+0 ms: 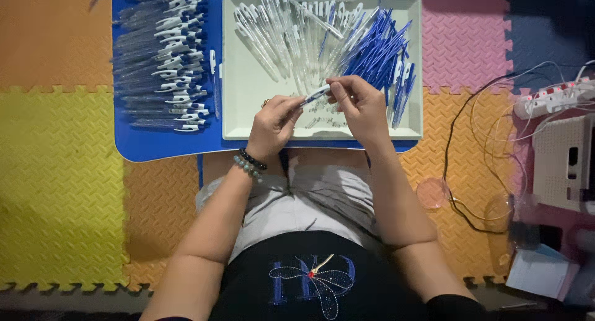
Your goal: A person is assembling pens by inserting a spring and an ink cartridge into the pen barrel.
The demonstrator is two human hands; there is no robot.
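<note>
A single camera sat on the person's head and looked almost straight down, close over the left hand (273, 126) and right hand (359, 110). Beyond the hands lay the table (155, 149); beneath them, the lap.

Two hands are at work — the left hand (273, 126) and the right hand (359, 107) — with one pen (317, 94) held between them. One white tray (248, 92) lies on one blue desk (155, 144). In the tray are two heaps: clear pen barrels (279, 30) and blue refills (378, 48), each too many and too overlapped to count. One row of assembled pens (173, 54) lies left of the tray — roughly two dozen, not countable exactly. The left wrist wears two bead bracelets (250, 163). One white power strip (551, 98) lies at the right.
</note>
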